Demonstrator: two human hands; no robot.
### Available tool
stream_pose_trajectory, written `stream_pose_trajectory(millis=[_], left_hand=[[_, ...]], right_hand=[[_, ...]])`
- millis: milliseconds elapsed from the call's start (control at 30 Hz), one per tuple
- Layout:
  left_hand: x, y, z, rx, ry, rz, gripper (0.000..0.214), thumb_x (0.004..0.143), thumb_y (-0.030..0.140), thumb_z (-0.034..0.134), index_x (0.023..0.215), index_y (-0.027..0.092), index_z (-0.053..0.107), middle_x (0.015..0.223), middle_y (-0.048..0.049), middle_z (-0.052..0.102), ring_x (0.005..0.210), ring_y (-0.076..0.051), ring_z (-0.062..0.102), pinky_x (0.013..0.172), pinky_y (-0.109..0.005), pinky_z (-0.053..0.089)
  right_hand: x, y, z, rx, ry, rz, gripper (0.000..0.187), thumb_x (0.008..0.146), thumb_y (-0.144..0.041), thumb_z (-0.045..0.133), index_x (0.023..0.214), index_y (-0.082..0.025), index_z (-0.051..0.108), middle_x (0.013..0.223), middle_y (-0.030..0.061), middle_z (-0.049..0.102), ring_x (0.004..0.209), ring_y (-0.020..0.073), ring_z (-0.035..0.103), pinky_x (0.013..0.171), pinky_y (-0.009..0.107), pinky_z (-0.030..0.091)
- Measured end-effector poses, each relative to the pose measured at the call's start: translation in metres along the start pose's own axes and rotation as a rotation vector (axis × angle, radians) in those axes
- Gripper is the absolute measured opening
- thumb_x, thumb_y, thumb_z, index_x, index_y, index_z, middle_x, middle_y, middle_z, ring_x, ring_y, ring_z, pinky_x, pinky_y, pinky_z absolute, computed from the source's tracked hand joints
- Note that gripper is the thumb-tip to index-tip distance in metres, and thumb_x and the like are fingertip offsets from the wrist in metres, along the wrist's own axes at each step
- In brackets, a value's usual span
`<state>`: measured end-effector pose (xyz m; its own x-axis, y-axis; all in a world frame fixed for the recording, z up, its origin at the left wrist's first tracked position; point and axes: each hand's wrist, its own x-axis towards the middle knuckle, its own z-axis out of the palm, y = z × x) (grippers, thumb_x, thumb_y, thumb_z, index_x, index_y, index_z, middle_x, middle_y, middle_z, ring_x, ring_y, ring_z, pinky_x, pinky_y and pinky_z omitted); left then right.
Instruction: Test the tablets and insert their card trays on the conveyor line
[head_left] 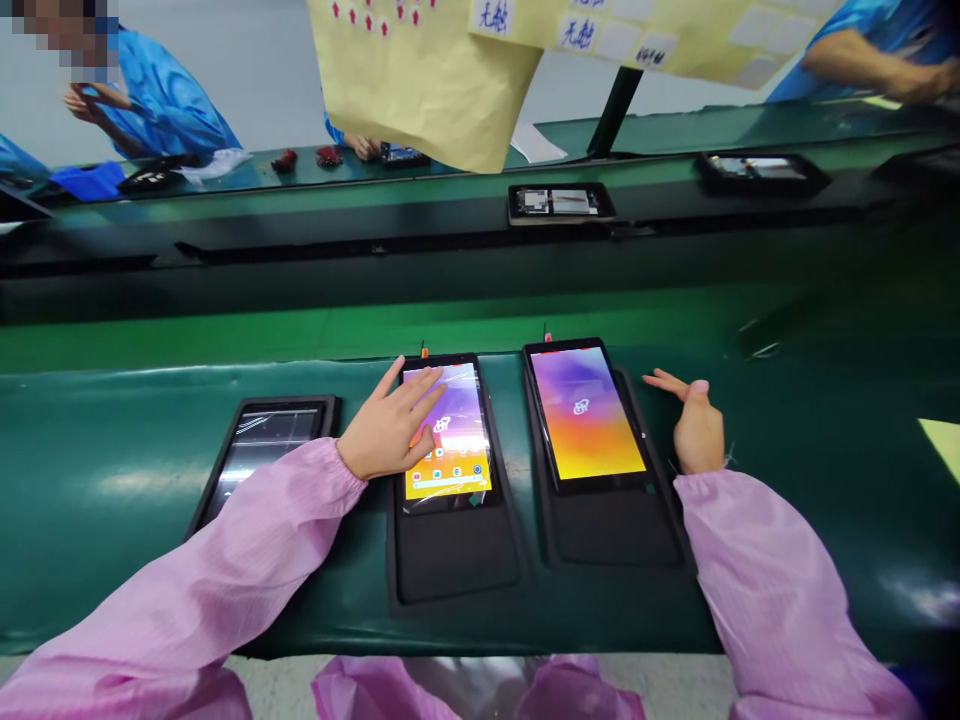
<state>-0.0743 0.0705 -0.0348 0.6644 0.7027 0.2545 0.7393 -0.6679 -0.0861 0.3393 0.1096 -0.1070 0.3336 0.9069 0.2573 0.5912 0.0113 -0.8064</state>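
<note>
Three tablets lie in a row on the green bench mat [97,530]. My left hand [390,425] rests with spread fingers on the lit home screen of the middle tablet [448,430], covering its upper left part. The right tablet [585,412] shows an orange-purple gradient with a small logo, and my right hand [694,430] lies on the mat just beside its black holder [615,530], touching no screen. The left tablet [266,450] has a dark, reflective screen. Each tablet sits in a black holder, and the middle one's holder [454,555] extends toward me.
A green conveyor belt [375,240] runs across behind the mat, carrying open tablets [561,203]. A yellow paper sheet [420,80] hangs above it. Co-workers in blue smocks [165,100] work at the far bench, which holds small parts.
</note>
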Motion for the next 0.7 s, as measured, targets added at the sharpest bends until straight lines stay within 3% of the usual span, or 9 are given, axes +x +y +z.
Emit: stream_pose_trajectory(millis=[167, 333, 533, 700], left_hand=[[-0.002, 0.011, 0.005, -0.008, -0.082, -0.046, 0.056, 0.089, 0.031, 0.040, 0.138, 0.004, 0.046, 0.145, -0.0213, 0.044, 0.132, -0.030, 0.046, 0.120, -0.056, 0.012], [-0.013, 0.046, 0.011, -0.033, -0.162, -0.134, 0.061, 0.089, 0.037, 0.042, 0.139, 0.003, 0.045, 0.149, -0.0224, 0.038, 0.139, -0.037, 0.034, 0.118, -0.055, 0.017], [-0.038, 0.088, 0.004, -0.044, -0.162, -0.154, 0.064, 0.088, 0.040, 0.045, 0.141, 0.004, 0.042, 0.150, -0.0226, 0.037, 0.139, -0.037, 0.035, 0.117, -0.053, 0.021], [-0.047, 0.104, -0.001, -0.030, -0.171, -0.161, 0.065, 0.088, 0.039, 0.044, 0.144, 0.004, 0.038, 0.150, -0.0212, 0.037, 0.139, -0.036, 0.035, 0.117, -0.052, 0.020]], right_hand=[[0.000, 0.000, 0.000, -0.008, -0.004, -0.001, 0.075, 0.098, -0.055, 0.009, 0.102, -0.017, 0.073, 0.127, 0.0085, 0.064, 0.124, 0.0208, 0.053, 0.110, 0.039, 0.033], [0.000, -0.002, 0.000, -0.021, -0.005, -0.007, 0.076, 0.098, -0.055, 0.008, 0.101, -0.017, 0.073, 0.126, 0.0089, 0.065, 0.123, 0.0210, 0.053, 0.109, 0.039, 0.034], [0.001, -0.003, 0.001, -0.022, -0.007, -0.018, 0.076, 0.098, -0.055, 0.008, 0.099, -0.015, 0.073, 0.124, 0.0105, 0.066, 0.121, 0.0207, 0.055, 0.108, 0.037, 0.035], [0.001, 0.004, 0.002, -0.021, 0.004, -0.011, 0.077, 0.097, -0.057, 0.008, 0.099, -0.017, 0.073, 0.124, 0.0089, 0.066, 0.122, 0.0201, 0.055, 0.107, 0.038, 0.035]])
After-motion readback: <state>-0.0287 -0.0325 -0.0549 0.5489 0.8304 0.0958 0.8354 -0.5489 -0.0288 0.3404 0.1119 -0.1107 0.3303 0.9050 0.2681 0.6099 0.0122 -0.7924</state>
